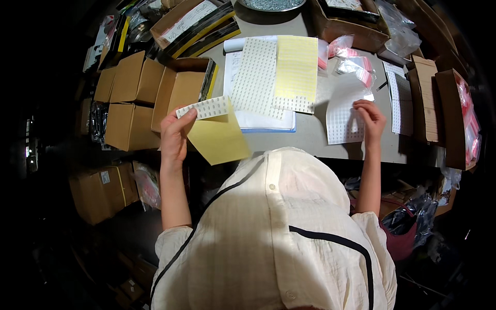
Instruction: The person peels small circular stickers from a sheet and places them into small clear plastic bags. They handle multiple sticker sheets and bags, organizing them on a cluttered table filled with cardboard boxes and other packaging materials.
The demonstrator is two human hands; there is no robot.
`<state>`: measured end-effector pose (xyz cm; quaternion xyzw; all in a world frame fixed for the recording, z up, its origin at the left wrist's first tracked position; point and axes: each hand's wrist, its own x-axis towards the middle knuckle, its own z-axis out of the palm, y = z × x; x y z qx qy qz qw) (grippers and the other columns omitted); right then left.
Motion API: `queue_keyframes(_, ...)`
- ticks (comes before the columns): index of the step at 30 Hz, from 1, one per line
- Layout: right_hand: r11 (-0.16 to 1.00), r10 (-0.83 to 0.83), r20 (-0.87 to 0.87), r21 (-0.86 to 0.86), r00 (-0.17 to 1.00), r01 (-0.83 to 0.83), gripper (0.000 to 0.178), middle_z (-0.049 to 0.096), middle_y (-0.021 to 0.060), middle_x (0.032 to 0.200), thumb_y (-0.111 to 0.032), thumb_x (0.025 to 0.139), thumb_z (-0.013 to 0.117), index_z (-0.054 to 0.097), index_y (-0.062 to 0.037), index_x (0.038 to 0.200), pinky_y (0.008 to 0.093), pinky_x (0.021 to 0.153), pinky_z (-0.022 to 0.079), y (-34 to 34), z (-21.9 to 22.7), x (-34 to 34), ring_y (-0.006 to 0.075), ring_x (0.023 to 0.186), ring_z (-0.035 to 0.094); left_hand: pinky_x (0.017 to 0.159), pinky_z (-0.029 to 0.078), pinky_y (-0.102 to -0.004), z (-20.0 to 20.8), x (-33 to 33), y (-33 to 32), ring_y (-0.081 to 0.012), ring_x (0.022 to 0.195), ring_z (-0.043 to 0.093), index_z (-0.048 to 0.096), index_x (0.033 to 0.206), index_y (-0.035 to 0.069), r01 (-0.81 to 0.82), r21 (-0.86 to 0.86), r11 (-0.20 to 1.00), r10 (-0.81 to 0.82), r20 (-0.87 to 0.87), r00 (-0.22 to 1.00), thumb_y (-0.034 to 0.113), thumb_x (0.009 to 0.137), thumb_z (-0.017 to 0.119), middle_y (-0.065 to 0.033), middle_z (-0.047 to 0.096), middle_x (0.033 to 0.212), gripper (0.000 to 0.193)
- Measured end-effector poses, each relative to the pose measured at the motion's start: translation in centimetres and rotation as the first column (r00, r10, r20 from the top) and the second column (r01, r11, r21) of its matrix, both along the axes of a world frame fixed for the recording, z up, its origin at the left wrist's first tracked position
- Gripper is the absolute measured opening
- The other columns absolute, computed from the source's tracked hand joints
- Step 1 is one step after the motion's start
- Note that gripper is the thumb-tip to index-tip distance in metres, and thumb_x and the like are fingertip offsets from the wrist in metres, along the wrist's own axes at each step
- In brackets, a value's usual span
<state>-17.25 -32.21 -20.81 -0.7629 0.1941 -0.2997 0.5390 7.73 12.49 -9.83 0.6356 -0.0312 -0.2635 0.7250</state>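
My left hand (174, 133) pinches a label sheet by its corner, thumb on top. Its white strip of printed labels (211, 108) runs along the upper edge, and bare yellow backing (219, 140) hangs below. At the right, my right hand (372, 120) has its fingers closed at the edge of a white sheet with small printed marks (343, 111), which is partly lifted and curved. Between the hands lie a white label sheet (253, 77) and a mostly bare yellow sheet (296, 67) with a few labels along its bottom, both on a blue-edged clipboard (268, 130).
Open cardboard boxes (182, 85) crowd the left side of the grey table (310, 138). Clear bags with pink edges (356, 64) lie behind my right hand. Further right are another printed sheet (398, 98) and a carton of bags (454, 119). A round metal tray (272, 4) stands at the back.
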Motion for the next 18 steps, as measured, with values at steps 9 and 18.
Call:
queue_keyframes(9, 0.857, -0.137, -0.126, -0.512, 0.983, 0.054, 0.034, 0.065, 0.0109, 0.136, -0.003, 0.076, 0.066, 0.076, -0.0073, 0.108, 0.0447, 0.114, 0.039, 0.9, -2.4, 1.2, 0.0346, 0.138, 0.049, 0.082, 0.048, -0.0222, -2.7, 0.0, -2.6, -0.0077, 0.088, 0.062, 0.069, 0.107, 0.0, 0.033, 0.257, 0.966, -0.086, 0.196, 0.977, 0.014, 0.093, 0.074, -0.0011, 0.07, 0.095, 0.021)
queue_keyframes(18, 0.895, -0.37, -0.625, -0.439, 0.687, 0.081, 0.085, 0.056, 0.0258, 0.13, -0.045, 0.079, 0.081, 0.048, 0.0033, 0.14, 0.0478, 0.095, 0.048, 4.1, -0.7, -4.2, 0.0423, 0.115, 0.058, 0.085, 0.048, -0.0249, -6.0, 0.1, -3.5, -0.0108, 0.089, 0.064, 0.07, 0.107, -0.002, -0.054, 0.235, 0.971, 0.018, 0.154, 0.988, 0.013, 0.092, 0.075, -0.0048, 0.071, 0.098, 0.021)
